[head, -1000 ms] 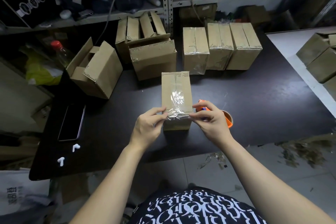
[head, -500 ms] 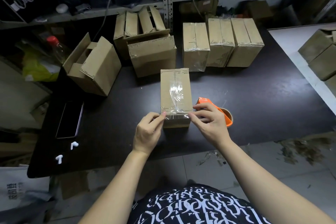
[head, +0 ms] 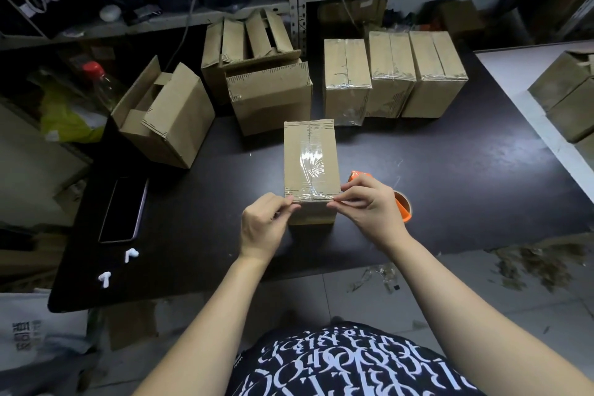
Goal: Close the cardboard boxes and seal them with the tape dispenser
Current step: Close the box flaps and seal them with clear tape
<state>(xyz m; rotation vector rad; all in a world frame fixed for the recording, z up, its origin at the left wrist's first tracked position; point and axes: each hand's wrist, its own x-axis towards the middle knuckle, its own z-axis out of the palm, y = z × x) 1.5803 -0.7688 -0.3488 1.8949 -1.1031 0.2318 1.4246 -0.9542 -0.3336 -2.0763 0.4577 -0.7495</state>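
Cardboard box [head: 310, 154], taped shut, stands near the front edge of the black table [head: 466, 170].
Left hand [head: 262, 228] and right hand [head: 369, 206] are at its near top corners, fingers curled; an orange tape dispenser [head: 404, 209] lies just behind the right hand; each hand pinches the clear tape [head: 313, 164] folded over that edge.

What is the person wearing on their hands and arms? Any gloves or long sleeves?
No gloves. The left hand and right hand are bare, with no rings, watch or bracelet showing. Both forearms are bare too, so no sleeves reach them. Below is a black shirt covered in white lettering.
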